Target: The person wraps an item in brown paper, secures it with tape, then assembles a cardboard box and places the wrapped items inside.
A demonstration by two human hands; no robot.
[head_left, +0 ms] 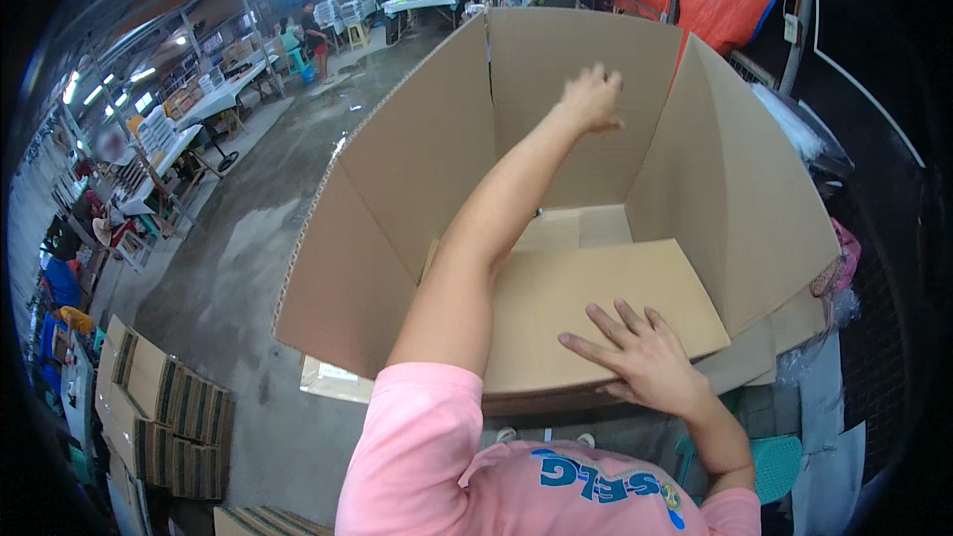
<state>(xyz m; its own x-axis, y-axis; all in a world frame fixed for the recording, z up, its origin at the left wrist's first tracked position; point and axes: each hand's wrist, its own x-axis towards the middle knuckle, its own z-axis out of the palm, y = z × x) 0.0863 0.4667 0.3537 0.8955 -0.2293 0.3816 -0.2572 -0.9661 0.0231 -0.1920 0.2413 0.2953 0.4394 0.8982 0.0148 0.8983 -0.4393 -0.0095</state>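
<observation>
A large brown cardboard box (pixel 397 179) stands in front of me with its tall flaps raised on the left, far and right sides. My left hand (pixel 593 99) is stretched over the box in front of the far flap (pixel 541 55), fingers loosely bent and apart, holding nothing. Whether it touches that flap I cannot tell. My right hand (pixel 645 359) lies with spread fingers on the near flap (pixel 586 288), which is folded inward. Past that flap's edge, part of the box's inside shows a paler cardboard surface (pixel 576 228).
Bundled flat cardboard (pixel 164 417) is stacked on the floor at the lower left. A green plastic stool (pixel 776 467) stands at my right. Clear plastic (pixel 789 119) lies beyond the box's right side. Long tables (pixel 228 94) and several people are farther off at the left.
</observation>
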